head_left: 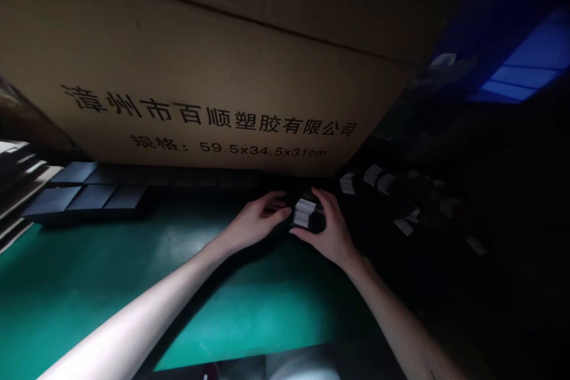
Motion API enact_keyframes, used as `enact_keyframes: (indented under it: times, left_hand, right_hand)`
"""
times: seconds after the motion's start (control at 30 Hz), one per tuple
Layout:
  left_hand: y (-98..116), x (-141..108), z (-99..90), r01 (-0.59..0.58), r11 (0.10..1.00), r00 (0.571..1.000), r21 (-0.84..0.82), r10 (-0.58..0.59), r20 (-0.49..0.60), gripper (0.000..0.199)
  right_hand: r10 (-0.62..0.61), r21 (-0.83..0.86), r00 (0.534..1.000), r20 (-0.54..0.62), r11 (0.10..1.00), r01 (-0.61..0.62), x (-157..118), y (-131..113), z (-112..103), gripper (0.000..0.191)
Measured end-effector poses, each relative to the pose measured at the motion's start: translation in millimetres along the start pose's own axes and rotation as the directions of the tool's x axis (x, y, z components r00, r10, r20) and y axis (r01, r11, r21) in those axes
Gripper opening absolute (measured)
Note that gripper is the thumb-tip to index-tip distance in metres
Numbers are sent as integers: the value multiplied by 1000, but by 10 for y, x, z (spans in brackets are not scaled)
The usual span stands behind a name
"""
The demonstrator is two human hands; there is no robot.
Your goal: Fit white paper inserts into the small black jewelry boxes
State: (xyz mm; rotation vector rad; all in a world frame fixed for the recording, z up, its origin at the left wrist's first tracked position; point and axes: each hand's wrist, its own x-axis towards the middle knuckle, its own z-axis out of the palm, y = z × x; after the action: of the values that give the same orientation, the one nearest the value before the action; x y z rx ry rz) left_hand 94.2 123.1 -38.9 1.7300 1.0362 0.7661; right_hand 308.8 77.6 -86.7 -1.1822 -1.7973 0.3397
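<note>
R hand has the dark box on the bench, just in front of the carton. Its fingers curl round in a C, thumb at the near edge, the others at the far edge, so the box looks pinched btwn them; that grip leaves the top w/ the white piece uncovered & in view. L hand is on the other side, fingers curved & apart, thumb pointing at the box, prob. to steady it or square it up; can't tell if the thumb touches. Both arms come in low, so the box sits btwn the hands, within reach of either. Off to the left, more dark boxes stand edge to edge in rows, prob. lined up to save room & keep them straight, w/ the back row running along the carton's foot. The carton's printed side faces the person & serves as a sort of back wall. On the right, loose white pieces lie scattered at odd angles in the dark, prob. left near R hand for easy pickup; exact no. unclear, too dim. Blue thing beyond, blurred.
</note>
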Motion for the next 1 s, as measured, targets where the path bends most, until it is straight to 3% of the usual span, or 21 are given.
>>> enact_keyframes:
  times: [0.13,0.3,0.4,0.5,0.57,0.6,0.67,0.7,0.83,1.0]
  left_hand:
    - [-22,-59,-19,28,980,1000,-197,-26,12,54]
    - [46,-123,-121,83,984,982,-158,-108,-157,34]
    - [29,-108,-189,84,983,964,-164,-121,-235,27]
    - [16,-101,-231,133,967,933,-218,-196,-300,29]
    - [19,-106,-228,175,946,922,-274,-256,-292,32]
    - [20,-110,-218,188,932,921,-309,-277,-274,33]
    - [18,-116,-186,199,902,926,-383,-301,-227,33]
    - [14,-118,-168,197,890,930,-412,-303,-210,31]
    - [1,-121,-118,191,877,941,-440,-291,-171,24]
    - [26,-128,-126,201,884,940,-422,-295,-170,25]
  right_hand:
    - [-123,-11,991,46,992,124,125,-220,240,98]
    - [-267,34,955,126,964,265,170,-388,475,115]
    - [-247,24,965,84,969,246,141,-330,372,98]
    - [-97,-55,993,-67,994,94,97,-48,61,42]
    - [47,-132,980,-193,988,-74,75,260,-223,24]
    - [130,-172,961,-245,969,-175,75,434,-375,25]
    - [271,-250,880,-390,889,-384,110,776,-665,30]
    - [315,-307,864,-393,840,-446,148,927,-788,33]
    - [342,-384,886,-312,808,-447,412,1302,-1018,33]
    - [310,-414,923,-229,827,-380,753,1445,-905,57]
